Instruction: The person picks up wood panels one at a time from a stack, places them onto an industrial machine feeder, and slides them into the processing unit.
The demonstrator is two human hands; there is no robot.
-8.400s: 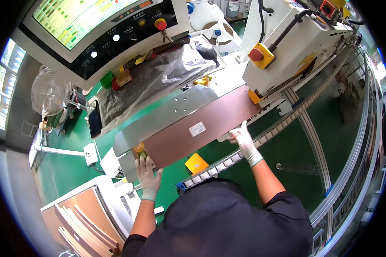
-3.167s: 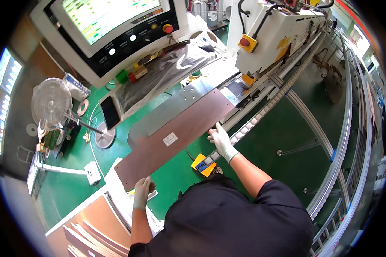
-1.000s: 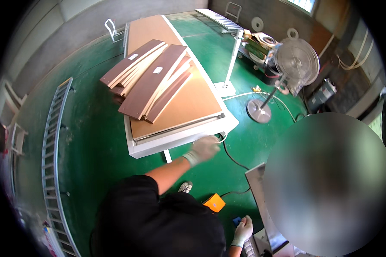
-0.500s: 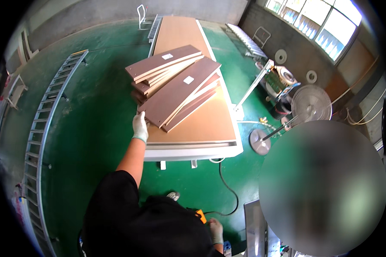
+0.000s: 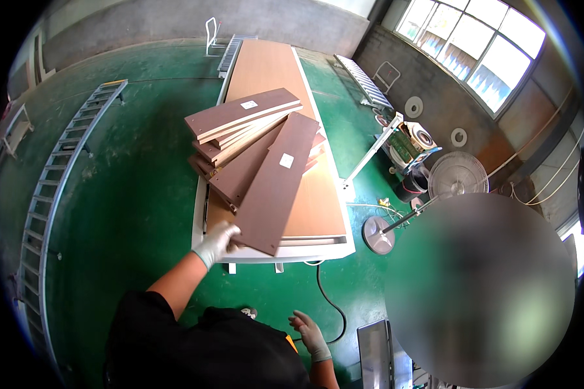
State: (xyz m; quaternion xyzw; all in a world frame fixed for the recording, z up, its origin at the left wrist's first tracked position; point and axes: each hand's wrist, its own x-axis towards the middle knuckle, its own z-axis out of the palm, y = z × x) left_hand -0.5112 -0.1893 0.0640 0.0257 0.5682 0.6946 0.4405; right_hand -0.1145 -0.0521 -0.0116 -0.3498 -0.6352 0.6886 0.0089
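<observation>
Gloved in white, my left hand [image 5: 218,244] grips the near left corner of a long brown board [image 5: 280,185] with a white label on top. The board slants over the near end of the worktable [image 5: 334,194], its near end reaching the white table edge. Beneath and behind it lies a fanned stack of similar brown boards [image 5: 220,120] with pale edges. My right hand [image 5: 310,336], also gloved, is held in front of my body over the floor, fingers apart and holding nothing.
A metal roller conveyor [image 5: 68,162] runs along the left. A standing fan [image 5: 459,174] and a small machine on a cart [image 5: 414,144] stand to the right. A black cable [image 5: 337,305] lies on the green floor. A blurred round patch hides the lower right.
My left hand has pulled the top board toward me and swung it more lengthwise, uncovering the board below. The right hand has risen from low at my side to in front of me.
</observation>
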